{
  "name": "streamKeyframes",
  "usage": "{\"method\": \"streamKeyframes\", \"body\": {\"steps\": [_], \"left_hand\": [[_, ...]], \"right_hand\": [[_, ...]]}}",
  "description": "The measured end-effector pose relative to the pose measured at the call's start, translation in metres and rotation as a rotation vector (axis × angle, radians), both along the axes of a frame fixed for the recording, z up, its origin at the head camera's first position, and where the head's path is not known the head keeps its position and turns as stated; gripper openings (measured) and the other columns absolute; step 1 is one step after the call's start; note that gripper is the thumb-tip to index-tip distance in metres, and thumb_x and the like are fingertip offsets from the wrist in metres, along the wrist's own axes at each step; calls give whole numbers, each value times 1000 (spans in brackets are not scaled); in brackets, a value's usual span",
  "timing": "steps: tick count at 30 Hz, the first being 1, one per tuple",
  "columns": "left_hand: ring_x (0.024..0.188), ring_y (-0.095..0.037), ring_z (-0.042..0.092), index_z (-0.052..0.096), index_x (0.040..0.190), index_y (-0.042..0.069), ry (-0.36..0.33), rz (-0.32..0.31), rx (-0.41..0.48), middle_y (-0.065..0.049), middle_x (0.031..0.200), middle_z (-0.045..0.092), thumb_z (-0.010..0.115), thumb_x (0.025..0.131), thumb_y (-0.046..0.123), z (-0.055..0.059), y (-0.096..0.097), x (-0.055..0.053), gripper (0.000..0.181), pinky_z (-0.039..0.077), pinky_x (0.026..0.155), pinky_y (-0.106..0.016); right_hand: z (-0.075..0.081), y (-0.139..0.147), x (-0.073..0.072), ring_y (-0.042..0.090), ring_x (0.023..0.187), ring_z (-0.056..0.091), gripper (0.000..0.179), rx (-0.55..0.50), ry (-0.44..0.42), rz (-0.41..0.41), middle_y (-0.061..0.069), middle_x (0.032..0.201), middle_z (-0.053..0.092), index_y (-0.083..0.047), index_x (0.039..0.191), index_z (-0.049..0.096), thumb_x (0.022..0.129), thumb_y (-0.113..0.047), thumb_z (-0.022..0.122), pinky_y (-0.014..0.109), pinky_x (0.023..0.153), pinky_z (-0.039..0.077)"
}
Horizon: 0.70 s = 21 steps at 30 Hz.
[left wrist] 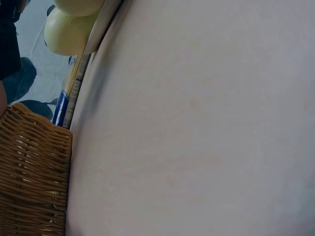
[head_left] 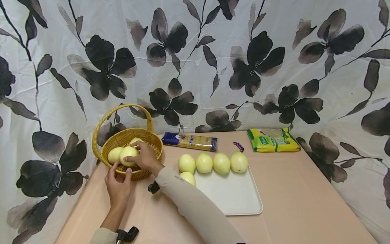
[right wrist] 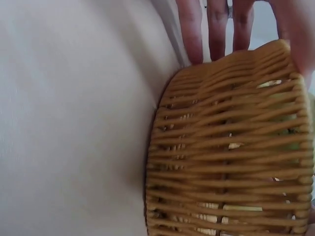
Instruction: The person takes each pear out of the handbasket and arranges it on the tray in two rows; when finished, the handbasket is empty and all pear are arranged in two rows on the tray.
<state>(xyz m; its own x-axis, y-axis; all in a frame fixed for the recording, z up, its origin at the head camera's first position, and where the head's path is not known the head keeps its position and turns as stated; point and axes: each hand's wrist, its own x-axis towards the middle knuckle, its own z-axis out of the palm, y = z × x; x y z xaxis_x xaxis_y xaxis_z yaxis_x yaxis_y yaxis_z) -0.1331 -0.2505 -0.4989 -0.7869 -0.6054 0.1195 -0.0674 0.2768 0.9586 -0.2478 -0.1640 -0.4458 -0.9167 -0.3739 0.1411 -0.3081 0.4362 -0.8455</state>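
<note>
At the left of the table stands a yellow-brown wicker basket with a tall handle. My right hand reaches over its right side and holds a round pale yellow-green fruit at the front of the basket. Another such fruit lies beside it on the left, and a third shows partly behind the hand. My left hand is at the basket's front. In the right wrist view its fingers lie straight against the wicker wall.
Right of the basket, several matching fruits sit along the back and left of a white tray. Behind are a blue and gold pasta packet, a small purple wrapped sweet and a yellow-green bag. A flowered curtain hangs at the back.
</note>
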Motion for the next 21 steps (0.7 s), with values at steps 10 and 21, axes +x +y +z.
{"method": "streamKeyframes", "body": {"steps": [10, 21], "left_hand": [[158, -41, 30, 31, 168, 20, 14, -3, -5, -20, 166, 20, 62, 108, 31, 0, -1, 0, 69, 39, 126, -55], [158, -40, 30, 32, 168, 20, 23, -5, -17, -20, 166, 21, 62, 108, 30, 0, 0, 1, 69, 39, 126, -55]], "right_hand": [[9, 4, 13, 5, 97, 69, 56, -152, -5, -54, -4, 124, 76, -24, 132, 73, 82, -36, 94, 15, 74, 54], [28, 24, 29, 4, 93, 66, 53, -348, -73, -93, -7, 125, 74, -29, 129, 73, 81, -30, 96, 17, 74, 57]]}}
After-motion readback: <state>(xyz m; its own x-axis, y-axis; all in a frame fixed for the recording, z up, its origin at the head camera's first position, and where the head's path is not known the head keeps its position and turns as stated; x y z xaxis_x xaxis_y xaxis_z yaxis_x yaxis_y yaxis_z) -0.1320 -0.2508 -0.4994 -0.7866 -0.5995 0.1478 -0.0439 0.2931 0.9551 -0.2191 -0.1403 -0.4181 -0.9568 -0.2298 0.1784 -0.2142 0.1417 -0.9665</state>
